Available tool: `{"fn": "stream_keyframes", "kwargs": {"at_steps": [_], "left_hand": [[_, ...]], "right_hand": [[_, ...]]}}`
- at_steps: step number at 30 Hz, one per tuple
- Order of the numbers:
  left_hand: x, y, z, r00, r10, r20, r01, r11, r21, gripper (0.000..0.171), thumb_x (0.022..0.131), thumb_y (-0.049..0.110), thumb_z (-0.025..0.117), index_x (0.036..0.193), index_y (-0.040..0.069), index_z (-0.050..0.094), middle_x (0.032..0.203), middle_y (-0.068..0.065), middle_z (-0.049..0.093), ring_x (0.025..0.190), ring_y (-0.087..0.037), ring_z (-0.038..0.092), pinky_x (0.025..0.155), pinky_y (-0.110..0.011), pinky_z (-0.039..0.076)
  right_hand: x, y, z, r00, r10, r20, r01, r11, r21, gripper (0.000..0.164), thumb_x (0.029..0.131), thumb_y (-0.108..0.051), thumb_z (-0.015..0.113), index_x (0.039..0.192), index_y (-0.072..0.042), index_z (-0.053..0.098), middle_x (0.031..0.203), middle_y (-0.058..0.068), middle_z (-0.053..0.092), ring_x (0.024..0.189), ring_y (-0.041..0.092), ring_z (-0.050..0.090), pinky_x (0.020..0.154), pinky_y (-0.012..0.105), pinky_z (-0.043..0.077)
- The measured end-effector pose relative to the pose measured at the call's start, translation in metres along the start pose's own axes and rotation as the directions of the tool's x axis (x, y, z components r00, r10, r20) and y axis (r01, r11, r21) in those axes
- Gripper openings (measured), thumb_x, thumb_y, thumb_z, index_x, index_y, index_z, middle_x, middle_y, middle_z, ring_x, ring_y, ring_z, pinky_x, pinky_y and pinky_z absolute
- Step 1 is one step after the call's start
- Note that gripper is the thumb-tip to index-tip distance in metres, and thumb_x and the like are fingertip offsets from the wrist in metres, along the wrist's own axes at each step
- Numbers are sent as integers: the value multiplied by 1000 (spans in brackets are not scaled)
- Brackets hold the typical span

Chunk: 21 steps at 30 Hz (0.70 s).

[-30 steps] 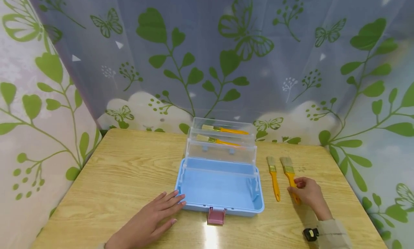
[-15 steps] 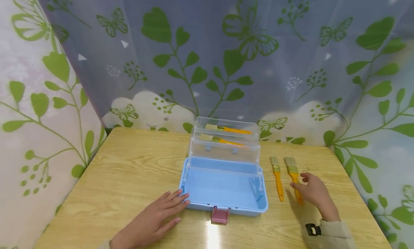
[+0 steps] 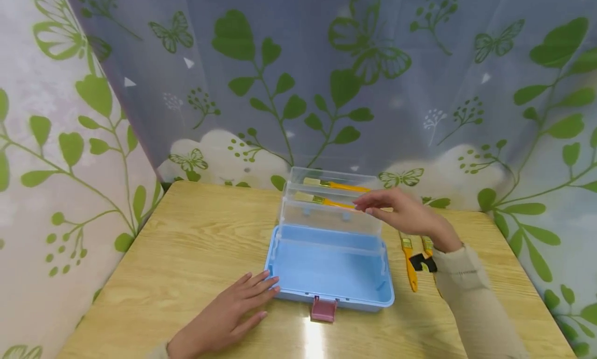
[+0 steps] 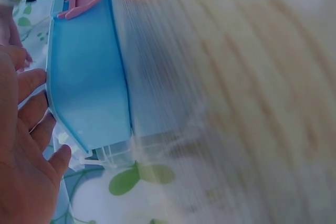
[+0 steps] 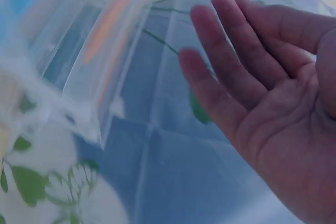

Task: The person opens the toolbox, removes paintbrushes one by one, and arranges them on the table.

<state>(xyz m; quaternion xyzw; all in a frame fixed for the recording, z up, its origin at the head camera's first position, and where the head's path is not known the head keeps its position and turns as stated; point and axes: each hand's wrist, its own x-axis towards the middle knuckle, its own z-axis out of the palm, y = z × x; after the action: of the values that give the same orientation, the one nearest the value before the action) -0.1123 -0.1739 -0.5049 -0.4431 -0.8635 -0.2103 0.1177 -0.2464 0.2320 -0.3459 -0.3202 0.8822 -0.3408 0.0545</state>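
Observation:
A light blue toolbox (image 3: 326, 266) stands open on the table, its pink latch (image 3: 324, 309) hanging at the front. My left hand (image 3: 233, 307) lies with straight fingers at the box's front left corner; the left wrist view shows its fingertips along the box edge (image 4: 86, 66). Clear stepped trays (image 3: 333, 217) rise at the back. One paintbrush (image 3: 345, 186) lies in the upper tray, another paintbrush (image 3: 322, 200) in the lower one. My right hand (image 3: 406, 211) hovers by the trays' right end, fingers loosely extended, and its palm (image 5: 294, 124) holds nothing.
Right of the box lie a narrow paintbrush (image 3: 409, 263) and a wider paintbrush (image 3: 427, 245), the latter mostly hidden under my right forearm. A patterned curtain (image 3: 261, 105) hangs behind the wooden table (image 3: 210, 229) and along both sides.
My right hand has left the wider brush on the table and moved up and left to the trays. The left hand stays at the box corner. The head view has turned slightly left.

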Motion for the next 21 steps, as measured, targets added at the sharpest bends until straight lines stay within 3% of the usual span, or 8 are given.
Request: {"fn": "stream_keyframes", "kwargs": {"at_steps": [4,9,14,21], "left_hand": [[1,1,0,1000,-21,-4,21,1000,3,51,106,30,55,154,14,47,160,-3,44,149,-24,38,127,-36,20],[3,3,-1,999,-33,8,33,999,-14,50,106,30,56,152,12,49,159,-4,46,148,-25,40,114,-57,39],[2,3,0,999,-31,12,31,999,-20,50,106,29,57,151,11,50,158,-6,47,147,-26,41,111,-61,41],[2,3,0,999,-32,5,32,999,-12,49,106,30,55,152,12,50,158,-6,47,147,-26,41,111,-60,41]], "right_hand": [[45,15,0,988,-48,149,48,999,8,29,102,0,57,129,2,67,122,21,71,111,35,68,92,44,59],[75,36,9,972,14,234,-2,999,-49,30,102,-1,58,131,3,66,128,20,68,116,34,67,98,50,56],[86,44,21,975,12,223,-3,999,-37,36,99,0,62,134,6,62,131,23,66,118,38,65,102,51,54],[95,42,32,987,58,148,-47,996,-78,37,94,-2,71,129,4,67,122,19,71,108,33,69,95,45,59]]}}
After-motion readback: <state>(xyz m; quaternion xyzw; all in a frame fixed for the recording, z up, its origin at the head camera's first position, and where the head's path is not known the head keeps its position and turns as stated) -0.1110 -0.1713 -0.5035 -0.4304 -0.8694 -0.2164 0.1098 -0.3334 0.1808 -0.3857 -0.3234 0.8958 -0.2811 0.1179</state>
